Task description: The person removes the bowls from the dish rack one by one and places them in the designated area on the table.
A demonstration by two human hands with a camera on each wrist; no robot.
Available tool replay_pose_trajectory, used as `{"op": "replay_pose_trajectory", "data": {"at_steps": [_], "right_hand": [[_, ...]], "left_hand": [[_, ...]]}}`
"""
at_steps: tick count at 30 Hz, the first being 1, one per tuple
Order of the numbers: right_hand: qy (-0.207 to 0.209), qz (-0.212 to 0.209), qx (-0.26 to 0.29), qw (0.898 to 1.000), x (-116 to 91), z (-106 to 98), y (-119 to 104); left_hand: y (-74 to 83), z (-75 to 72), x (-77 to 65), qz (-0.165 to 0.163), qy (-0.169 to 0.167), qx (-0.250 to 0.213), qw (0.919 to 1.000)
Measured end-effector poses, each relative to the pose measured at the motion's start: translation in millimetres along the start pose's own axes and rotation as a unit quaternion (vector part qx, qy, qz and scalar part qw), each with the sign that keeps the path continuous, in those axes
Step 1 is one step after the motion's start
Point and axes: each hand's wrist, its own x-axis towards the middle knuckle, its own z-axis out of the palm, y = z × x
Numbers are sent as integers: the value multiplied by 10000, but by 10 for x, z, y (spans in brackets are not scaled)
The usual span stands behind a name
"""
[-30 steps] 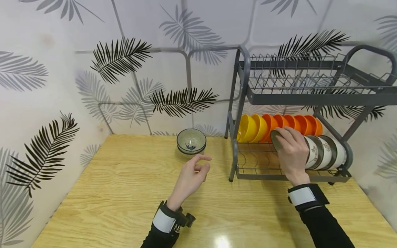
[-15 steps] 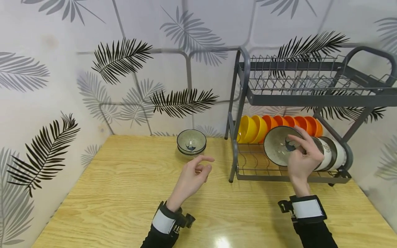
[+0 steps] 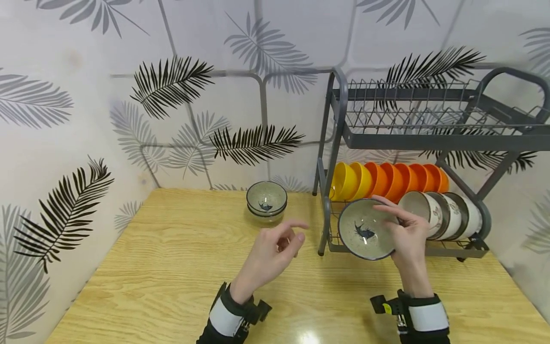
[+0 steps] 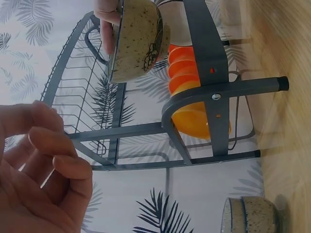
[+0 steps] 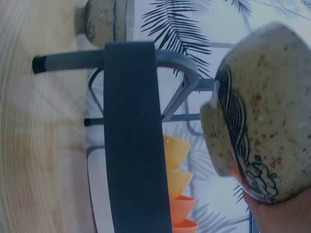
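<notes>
My right hand (image 3: 410,243) pinches the rim of a speckled grey-green bowl (image 3: 358,234) with a dark blue fish inside, tilted toward the head camera. It hangs in front of the rack's lower tier. The right wrist view shows that bowl's brown-flecked outside (image 5: 272,107) and its dark wave pattern. My left hand (image 3: 272,258) hovers over the table with loosely bent fingers and nothing in them. Just beyond it, a stack of two matching bowls (image 3: 266,198) stands on the table near the wall.
The dark grey two-tier dish rack (image 3: 429,141) stands at the right. Its lower tier bears yellow bowls (image 3: 342,181), several orange bowls (image 3: 393,184) and white patterned bowls (image 3: 434,215) on edge. A wooden table (image 3: 172,272) spreads to the left, against the leaf-print wall (image 3: 232,105).
My right hand has drawn the speckled bowl out of the rack's lower tier, toward me and left, turning its inside toward the head camera. My left hand has shifted slightly right.
</notes>
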Motion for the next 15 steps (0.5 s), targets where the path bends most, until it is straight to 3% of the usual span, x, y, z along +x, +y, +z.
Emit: {"op": "replay_pose_trajectory", "data": {"at_steps": [5, 8, 12, 15], "right_hand": [[-610, 167, -7, 9980, -55, 24, -18], [-1041, 165, -64, 9944, -82, 61, -15], [-1640, 175, -147, 9862, -126, 113, 7], [-1960, 178, -152, 9803, -157, 133, 26]], "left_hand": [[61, 17, -9, 835, -32, 284, 9961], [91, 30, -6, 1545, -129, 593, 9861], [151, 57, 2, 2481, -247, 1447, 9575], [201, 86, 2, 2902, -291, 2054, 9342]]}}
